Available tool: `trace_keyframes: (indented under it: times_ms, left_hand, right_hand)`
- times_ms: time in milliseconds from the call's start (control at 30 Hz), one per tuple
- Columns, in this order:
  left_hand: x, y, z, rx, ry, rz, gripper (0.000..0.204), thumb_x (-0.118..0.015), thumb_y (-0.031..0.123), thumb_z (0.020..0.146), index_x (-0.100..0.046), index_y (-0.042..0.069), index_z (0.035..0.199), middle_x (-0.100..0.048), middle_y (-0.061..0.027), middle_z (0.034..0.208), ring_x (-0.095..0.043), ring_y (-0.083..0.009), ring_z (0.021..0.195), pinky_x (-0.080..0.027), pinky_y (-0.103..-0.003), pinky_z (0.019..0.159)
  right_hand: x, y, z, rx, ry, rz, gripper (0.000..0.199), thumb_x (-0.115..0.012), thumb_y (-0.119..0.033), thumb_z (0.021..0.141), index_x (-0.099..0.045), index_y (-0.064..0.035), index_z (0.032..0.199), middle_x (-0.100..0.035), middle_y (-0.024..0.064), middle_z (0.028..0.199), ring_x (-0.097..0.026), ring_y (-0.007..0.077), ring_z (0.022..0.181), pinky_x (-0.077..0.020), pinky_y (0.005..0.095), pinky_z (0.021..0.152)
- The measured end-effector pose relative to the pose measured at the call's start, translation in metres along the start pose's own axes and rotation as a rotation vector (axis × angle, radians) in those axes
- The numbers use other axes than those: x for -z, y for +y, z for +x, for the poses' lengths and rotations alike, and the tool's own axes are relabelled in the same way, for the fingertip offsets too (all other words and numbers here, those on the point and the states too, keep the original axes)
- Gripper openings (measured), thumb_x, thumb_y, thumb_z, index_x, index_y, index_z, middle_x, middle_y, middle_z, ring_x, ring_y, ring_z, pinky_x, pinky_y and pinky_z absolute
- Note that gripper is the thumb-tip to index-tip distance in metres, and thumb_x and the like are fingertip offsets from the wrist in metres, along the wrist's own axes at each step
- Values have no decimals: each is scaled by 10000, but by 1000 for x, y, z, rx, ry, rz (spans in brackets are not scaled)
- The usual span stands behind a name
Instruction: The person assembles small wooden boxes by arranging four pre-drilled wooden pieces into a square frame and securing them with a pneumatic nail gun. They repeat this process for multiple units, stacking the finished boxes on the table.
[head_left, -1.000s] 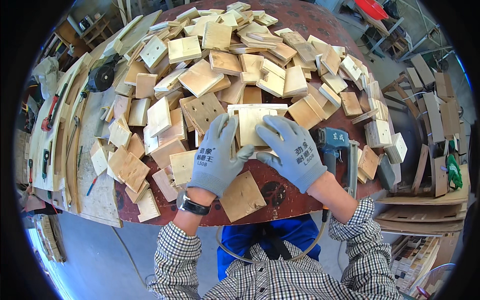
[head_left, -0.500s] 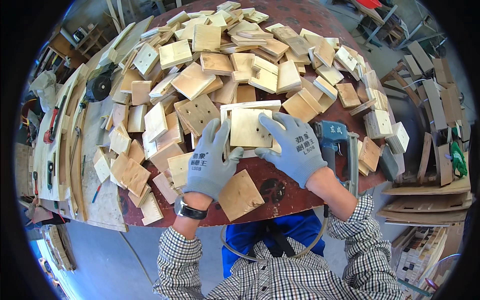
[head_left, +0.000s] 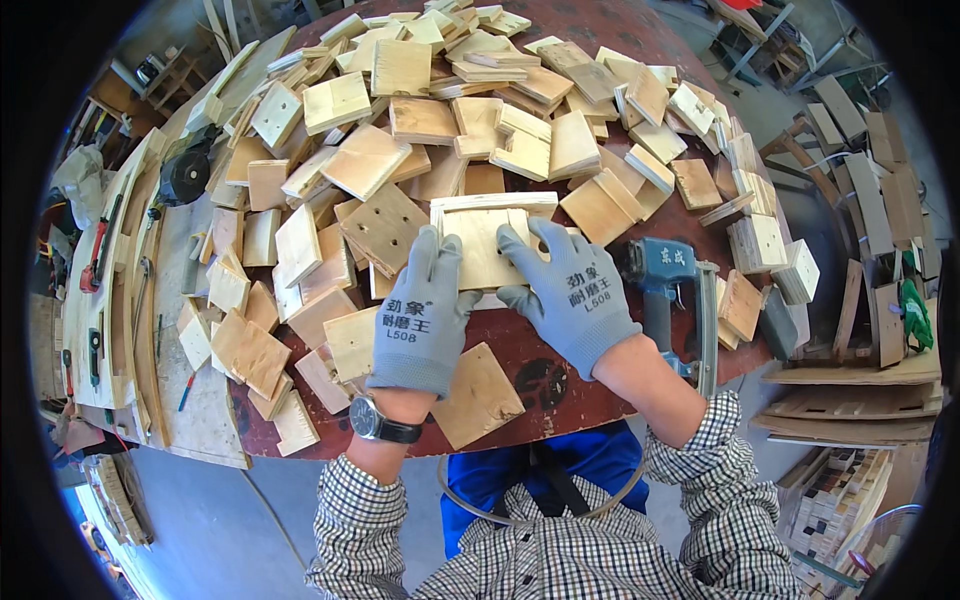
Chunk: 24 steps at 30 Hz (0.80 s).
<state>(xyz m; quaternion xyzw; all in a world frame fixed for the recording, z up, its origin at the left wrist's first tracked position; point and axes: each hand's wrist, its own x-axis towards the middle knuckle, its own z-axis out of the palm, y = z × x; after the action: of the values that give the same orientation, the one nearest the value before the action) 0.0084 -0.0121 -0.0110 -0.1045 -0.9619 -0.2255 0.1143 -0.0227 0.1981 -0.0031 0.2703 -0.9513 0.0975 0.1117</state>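
My left hand (head_left: pixel 418 325), in a grey-blue glove, presses its fingers against the left side of a small pale plywood block (head_left: pixel 480 238). From the other side my right hand (head_left: pixel 568 300), gloved alike, grips the same block, its fingertips lying over the top face. Under and behind the block sits a lighter wooden piece with a raised strip (head_left: pixel 495 200) along its far edge; how the two fit together is partly hidden by my fingers. To the right of my right hand lies a blue nail gun (head_left: pixel 660 262). A square plywood piece (head_left: pixel 478 395) rests near the table's front edge.
A large heap of plywood blocks (head_left: pixel 400 120) covers the far side and left of the dark red table (head_left: pixel 570 410). Long boards (head_left: pixel 215 410) with tools, including red-handled pliers (head_left: pixel 95 270), lie at the left. Stacked panels (head_left: pixel 850 400) stand at the right. A hose (head_left: pixel 455 500) loops before my waist.
My right hand has slid left across the block, its fingers now covering the dark holes that showed before. The left hand stays beside the block. The whole view has shifted slightly.
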Motion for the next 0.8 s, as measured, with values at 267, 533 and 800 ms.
trace_keyframes:
  times_ms: [267,533,800]
  left_hand:
    - [4,8,3,27,-42,-16,593,-735,129,931,-550,39,1488,-551,-192,1486,-636,-423,1263,-563,-461,1037]
    - [-6,-18,2,89,85,-202,775,-837,117,830,-484,-8,1508,-533,-240,1446,-664,-422,1178,-568,-425,1031]
    - [1,-15,-3,124,16,-264,799,-861,193,814,-496,-10,1495,-575,-232,1383,-606,-410,1265,-513,-447,1088]
  right_hand:
    - [-2,9,-3,-80,-65,195,646,-679,-525,988,-561,-189,1528,-645,145,1215,-689,336,1067,-538,482,911]
    - [-2,8,0,-22,6,147,627,-705,-520,969,-596,-159,1470,-660,115,1135,-668,327,1055,-536,472,888]
    - [-2,0,-2,-10,41,3,597,-683,-498,984,-598,-144,1457,-631,117,1138,-640,306,1005,-510,467,838]
